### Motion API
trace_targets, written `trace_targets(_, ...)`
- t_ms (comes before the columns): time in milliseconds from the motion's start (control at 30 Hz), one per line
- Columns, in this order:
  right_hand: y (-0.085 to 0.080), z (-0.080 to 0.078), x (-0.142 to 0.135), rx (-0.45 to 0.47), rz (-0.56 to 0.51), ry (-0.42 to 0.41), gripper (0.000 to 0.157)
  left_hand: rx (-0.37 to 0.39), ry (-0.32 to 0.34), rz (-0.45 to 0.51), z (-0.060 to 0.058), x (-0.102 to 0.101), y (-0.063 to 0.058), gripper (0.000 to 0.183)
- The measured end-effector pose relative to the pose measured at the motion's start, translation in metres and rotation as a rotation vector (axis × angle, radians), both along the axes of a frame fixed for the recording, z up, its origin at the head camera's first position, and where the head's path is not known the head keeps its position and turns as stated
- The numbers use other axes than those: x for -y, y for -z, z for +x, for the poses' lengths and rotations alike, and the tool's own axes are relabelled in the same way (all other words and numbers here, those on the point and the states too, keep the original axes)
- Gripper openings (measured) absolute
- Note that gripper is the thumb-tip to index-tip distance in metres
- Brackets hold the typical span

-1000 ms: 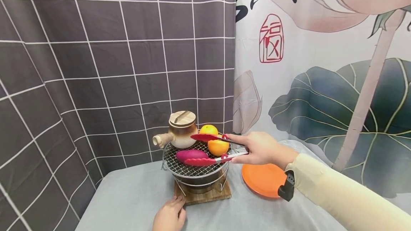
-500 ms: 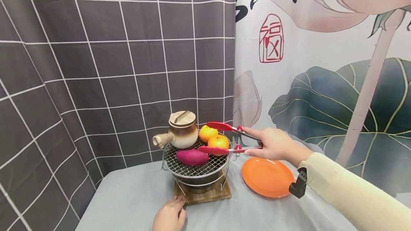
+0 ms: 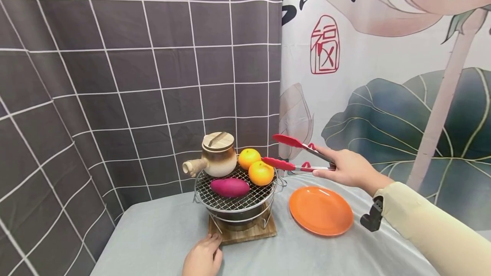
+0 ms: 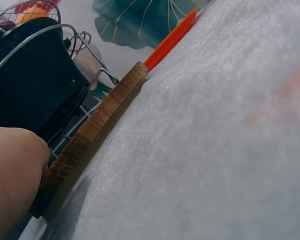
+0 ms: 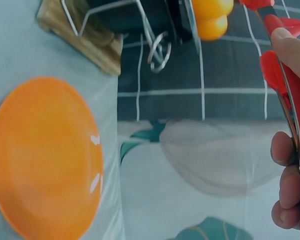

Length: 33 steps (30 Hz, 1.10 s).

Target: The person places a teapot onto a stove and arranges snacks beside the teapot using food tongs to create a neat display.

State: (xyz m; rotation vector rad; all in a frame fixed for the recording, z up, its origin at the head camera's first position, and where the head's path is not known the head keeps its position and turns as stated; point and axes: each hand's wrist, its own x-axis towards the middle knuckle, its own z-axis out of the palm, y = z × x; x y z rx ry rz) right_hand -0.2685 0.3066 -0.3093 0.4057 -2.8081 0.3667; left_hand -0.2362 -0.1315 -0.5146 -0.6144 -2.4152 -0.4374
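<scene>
My right hand (image 3: 350,169) holds red-tipped tongs (image 3: 281,164), their arms spread apart with nothing between the tips. The lower tip overlaps the edge of the nearer orange (image 3: 261,176) in the head view. Beside it sits a second orange (image 3: 248,156) on the round wire grill rack (image 3: 220,203). A purple sweet potato (image 3: 230,187) lies toward the front of the rack. Behind that stands a clay pot (image 3: 220,163) with a wooden lid and a side handle. My left hand (image 3: 202,257) rests its fingers at the near left corner of the wooden board (image 3: 249,234) under the stove.
An orange plate (image 3: 321,211) lies to the right of the stove on the grey cloth-covered table (image 3: 153,233). Wire legs and a side loop (image 5: 161,55) stick out from the stove. A dark checked curtain (image 3: 172,67) and a lotus-print curtain (image 3: 307,110) hang behind.
My right hand has drawn the tongs back and to the right, from over the sweet potato to beside the oranges. The food and pot stay put; my left hand has not moved.
</scene>
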Motion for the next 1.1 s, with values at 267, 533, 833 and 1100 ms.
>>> trace_targets(267, 0.007, -0.005, -0.029, 0.04, -0.037, 0.09, 0.094, -0.016, -0.015, 0.005, 0.0, 0.0, 0.002, 0.025)
trace_targets(533, 0.021, -0.009, -0.055, 0.069, -0.044, 0.153, 0.099, -0.028, -0.022, 0.013, 0.0, 0.0, 0.002, 0.026)
trace_targets(833, 0.046, -0.012, -0.088, 0.105, -0.04, 0.225, 0.102, -0.089, -0.004, 0.016, -0.001, 0.001, 0.003, 0.024)
trace_targets(1100, 0.069, -0.012, -0.11, 0.161, -0.063, 0.291, 0.105, -0.096, -0.008, 0.024, -0.002, -0.001, 0.004, 0.026)
